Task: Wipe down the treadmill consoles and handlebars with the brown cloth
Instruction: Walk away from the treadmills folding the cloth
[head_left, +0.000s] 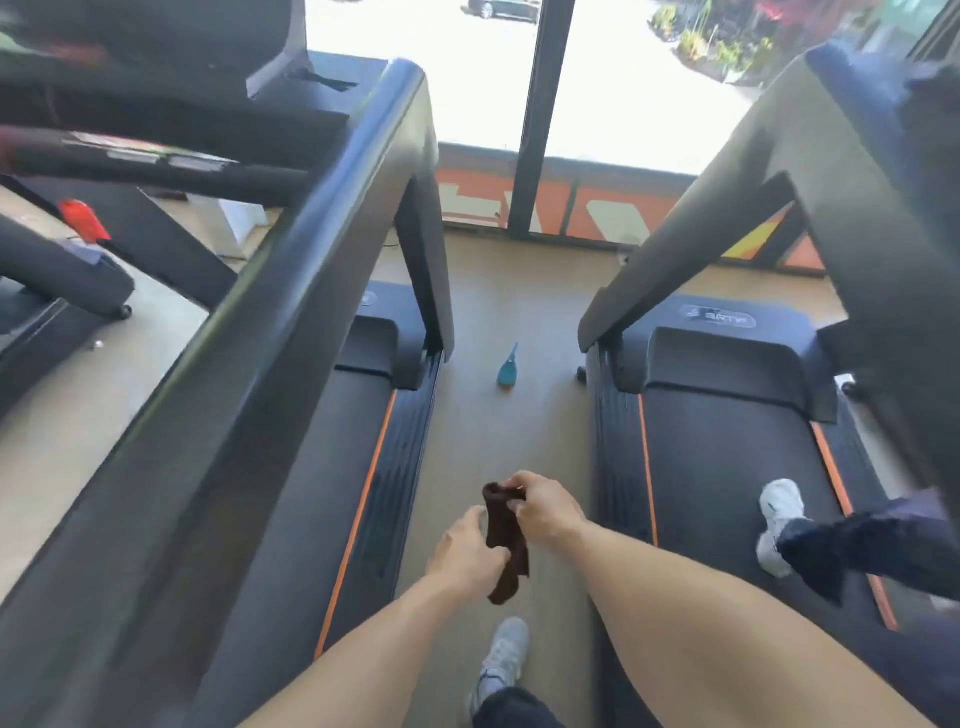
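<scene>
The brown cloth (505, 540) hangs bunched between my two hands, low in the aisle between two treadmills. My right hand (545, 506) pinches its top end. My left hand (467, 556) grips it lower down from the left. The left treadmill's long dark handlebar (291, 249) runs diagonally across the view, with its blurred console (130, 150) at the upper left. The right treadmill's handlebar (727, 197) rises at the upper right. Neither hand touches a treadmill.
A teal spray bottle (508, 366) stands on the floor between the treadmills ahead. My left foot (501, 660) is on the floor, my right foot (779, 525) on the right treadmill's belt (722, 467). A window and pillar (540, 114) lie beyond. A red object (83, 221) sits at far left.
</scene>
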